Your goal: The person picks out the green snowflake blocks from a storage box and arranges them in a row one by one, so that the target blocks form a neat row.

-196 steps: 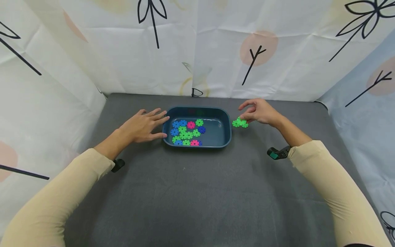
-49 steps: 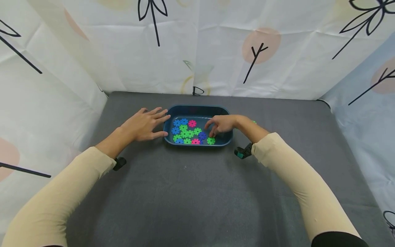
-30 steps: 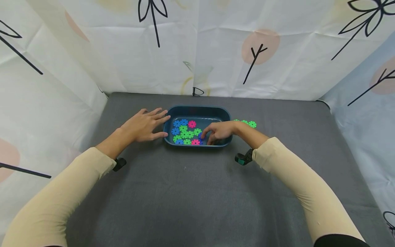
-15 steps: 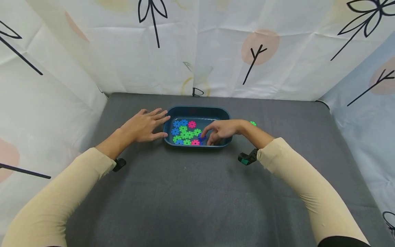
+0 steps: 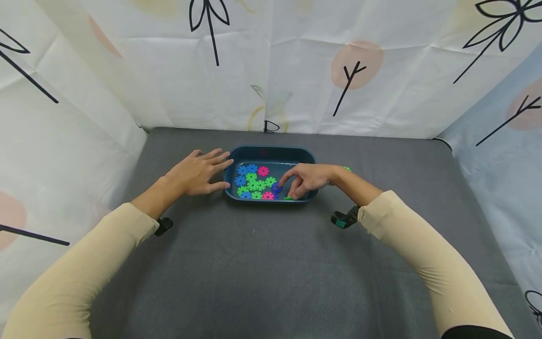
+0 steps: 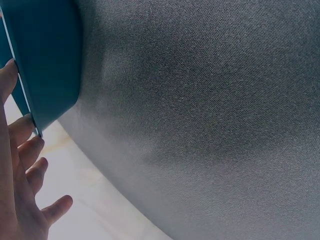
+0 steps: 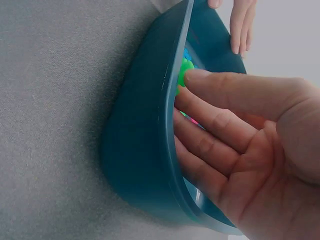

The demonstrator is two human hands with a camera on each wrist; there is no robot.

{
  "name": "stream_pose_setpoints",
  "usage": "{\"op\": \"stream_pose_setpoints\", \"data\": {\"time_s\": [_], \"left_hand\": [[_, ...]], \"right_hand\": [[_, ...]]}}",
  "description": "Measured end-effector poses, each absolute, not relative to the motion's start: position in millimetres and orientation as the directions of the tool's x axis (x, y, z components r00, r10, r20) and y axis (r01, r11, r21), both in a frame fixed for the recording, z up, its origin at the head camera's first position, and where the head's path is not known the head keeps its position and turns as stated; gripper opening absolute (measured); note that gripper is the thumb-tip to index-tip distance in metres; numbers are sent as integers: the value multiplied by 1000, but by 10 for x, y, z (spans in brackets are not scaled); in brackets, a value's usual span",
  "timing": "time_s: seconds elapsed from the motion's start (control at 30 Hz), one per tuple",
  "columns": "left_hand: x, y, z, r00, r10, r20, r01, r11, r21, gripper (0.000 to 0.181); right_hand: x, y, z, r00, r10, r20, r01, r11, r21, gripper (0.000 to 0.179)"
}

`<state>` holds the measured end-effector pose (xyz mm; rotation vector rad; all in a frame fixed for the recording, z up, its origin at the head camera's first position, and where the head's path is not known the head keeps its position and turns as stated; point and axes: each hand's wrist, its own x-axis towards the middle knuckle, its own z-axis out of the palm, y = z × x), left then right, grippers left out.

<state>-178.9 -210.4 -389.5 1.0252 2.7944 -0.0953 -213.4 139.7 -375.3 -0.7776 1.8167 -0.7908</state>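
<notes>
A dark teal tray (image 5: 271,153) holds several flat, notched, flower-shaped discs: blue discs (image 5: 241,181), green discs (image 5: 257,185) and pink discs (image 5: 263,171). My left hand (image 5: 192,174) rests on the tray's left rim, fingers spread and thumb toward the near corner. Inside the tray's right half is my right hand (image 5: 311,177). Its thumb and a finger pinch a green disc (image 7: 185,71) near the front wall, partly hidden by the thumb. The index finger reaches close to a dark blue disc (image 5: 276,187); contact cannot be told.
Behind my right wrist, a bit of the joined green discs (image 5: 347,168) shows on the grey table (image 5: 254,263). Patterned white cloth (image 5: 305,84) hangs along the back and sides. A dark wrist camera (image 5: 345,218) sits below my right wrist.
Earlier my right hand held joined green discs right of the tray; these now lie on the table. It has since entered the tray and pinched another green disc. The left hand stayed put.
</notes>
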Motion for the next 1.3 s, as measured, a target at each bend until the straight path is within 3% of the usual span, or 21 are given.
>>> {"op": "stream_pose_setpoints", "data": {"time_s": [0.37, 0.97, 1.3], "left_hand": [[-1806, -2105, -3891, -749, 641, -169, 650, 760, -4, 75], [-1791, -2094, -3875, -748, 641, -175, 651, 759, -4, 75], [-1777, -2092, -3861, -750, 637, -177, 647, 762, 3, 75]], "right_hand": [[-2184, 1550, -3614, -407, -790, -458, -194, 565, -802, 44], [-2245, 2298, -3581, -697, -610, -376, -143, 632, -761, 42], [-2236, 2744, -3788, -850, -427, -309, -93, 699, -709, 39]]}}
